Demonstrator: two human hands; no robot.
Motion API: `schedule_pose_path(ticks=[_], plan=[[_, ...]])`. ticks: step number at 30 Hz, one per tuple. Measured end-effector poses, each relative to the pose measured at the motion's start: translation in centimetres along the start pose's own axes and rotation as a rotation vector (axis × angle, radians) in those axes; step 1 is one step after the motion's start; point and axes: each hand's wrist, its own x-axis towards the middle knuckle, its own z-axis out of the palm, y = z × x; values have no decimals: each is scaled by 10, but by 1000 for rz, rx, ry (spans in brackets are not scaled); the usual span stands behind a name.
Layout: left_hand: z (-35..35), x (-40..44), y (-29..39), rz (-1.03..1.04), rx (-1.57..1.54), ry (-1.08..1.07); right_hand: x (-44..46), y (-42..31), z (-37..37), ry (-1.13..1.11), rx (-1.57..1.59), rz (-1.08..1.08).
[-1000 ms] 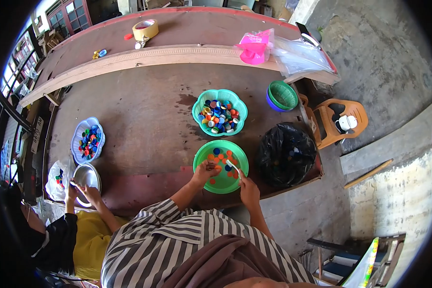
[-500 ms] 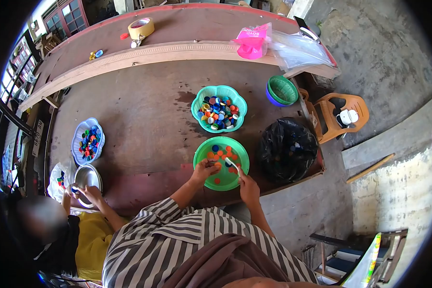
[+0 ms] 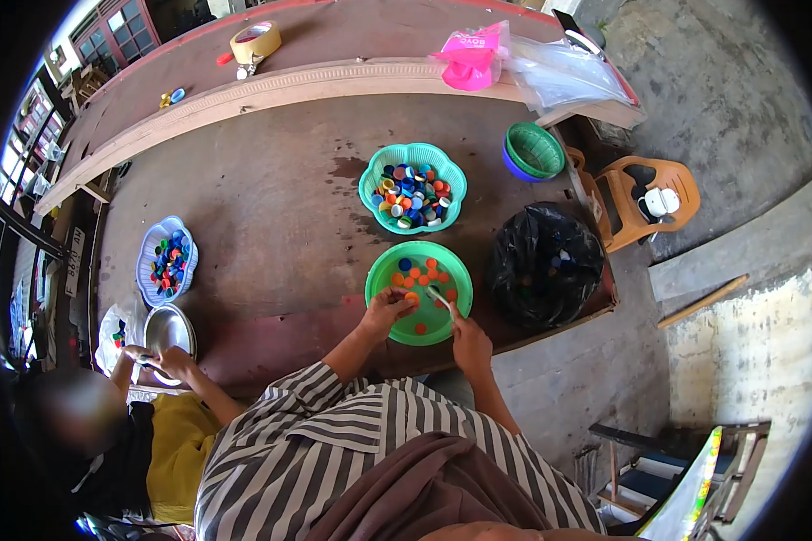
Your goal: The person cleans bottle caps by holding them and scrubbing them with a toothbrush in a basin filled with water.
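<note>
Over the left side of a green basin [image 3: 379, 329], my left hand [image 3: 388, 309] pinches an orange cap [image 3: 411, 298]. My right hand [image 3: 467, 335] is closed round the handle of a white brush [image 3: 442, 298] at the basin's right side, and the brush head is over the basin, a little right of the held cap. Several orange caps and a blue cap [image 3: 405, 264] lie in the basin. Just behind it stands a scalloped teal bowl [image 3: 457, 185] full of mixed caps.
At the right stand a black plastic bag [image 3: 550, 270] and nested green and blue baskets [image 3: 534, 151]. A co-worker's hands [image 3: 167, 361] are by a metal bowl [image 3: 189, 338] at the left, near a lilac basket [image 3: 144, 270]. A raised shelf [image 3: 334, 81] crosses behind.
The table and basin sit higher in the view at the back. Both my hands stay over the basin with the cap and brush; the brush head has shifted slightly.
</note>
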Motion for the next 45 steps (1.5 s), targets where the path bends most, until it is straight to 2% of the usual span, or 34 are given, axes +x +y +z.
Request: schedule_pose_path(ticks=[2, 4, 5, 7, 8, 10, 11, 13, 16, 19, 21, 23, 25, 26, 28, 32, 35, 37, 38, 40, 41, 43, 45], plan=[[4, -4, 3, -5, -5, 5, -1, -2, -2, 57, -24, 8], [3, -2, 5, -5, -2, 2, -4, -10, -6, -78, 63, -135], [3, 0, 3, -4, 6, -15, -2, -7, -4, -70, 65, -135], [6, -1, 6, 1, 16, -38, 3, -1, 0, -11, -94, 25], [8, -2, 7, 13, 22, -22, 5, 2, 1, -4, -95, 22], [5, 1, 6, 22, 31, -6, 6, 1, 1, 36, 141, -18], [-1, 6, 2, 5, 4, -28, 4, 0, 2, 38, 146, -14], [-5, 7, 0, -15, -14, -55, 2, -7, 0, -110, 73, -2], [-2, 9, 0, -17, -27, -15, 8, 5, 2, -1, -40, 87], [-1, 4, 0, 6, 128, -29, 8, 10, 4, 41, 4, 83], [0, 6, 2, -34, -169, -61, 5, 9, 10, 54, 69, 48], [-1, 9, -1, -39, -208, -105, 1, 5, 16, 66, 132, 10], [-1, 7, -2, -49, -246, -143, -6, -5, 17, -71, 303, -72], [1, 7, -4, -49, -252, -150, -6, -3, 18, -71, 304, -70], [1, 7, -7, -48, -259, -158, -5, -1, 19, -32, 118, 1], [-4, 9, -11, -66, -260, -171, -11, -7, 19, 1, 154, -45], [10, 1, 2, -72, -258, -169, -6, 3, 21, -72, 103, -27], [14, 1, 6, -77, -236, -146, -1, 2, 11, -6, 139, 76], [12, 2, 2, -59, -244, -155, -2, 0, 10, -9, 138, 71], [10, 0, 1, -43, -247, -161, -8, -5, 12, -62, 165, -134], [10, 1, 0, -37, -241, -155, -6, -3, 13, -62, 164, -137], [15, -1, 4, -30, -242, -147, -1, 1, 13, -104, 23, 22], [16, -4, 7, -73, -214, -175, 4, 1, 8, -62, 65, 44]])
